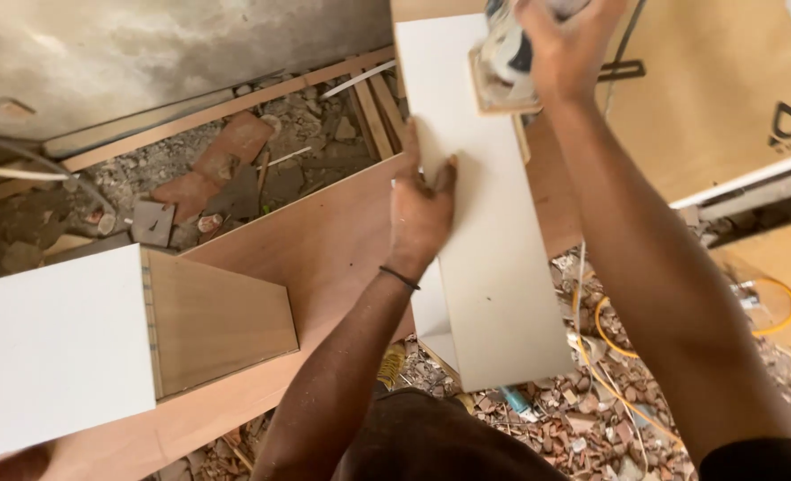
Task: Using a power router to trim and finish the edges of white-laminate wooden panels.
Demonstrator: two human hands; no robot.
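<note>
Person, seen from above. Two bare forearms, no long sleeves. Left hand: no glove, no ring visible; thin black band around the wrist. Right hand: no glove, wrist bare. Right upper arm: edge of a short black sleeve at the lower frame corner. Torso: dark brown-black shirt, partly visible at the bottom edge.

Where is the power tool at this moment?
In the head view it sits top centre: the power tool rests on the far end of the white board, gripped by the right hand.
</note>
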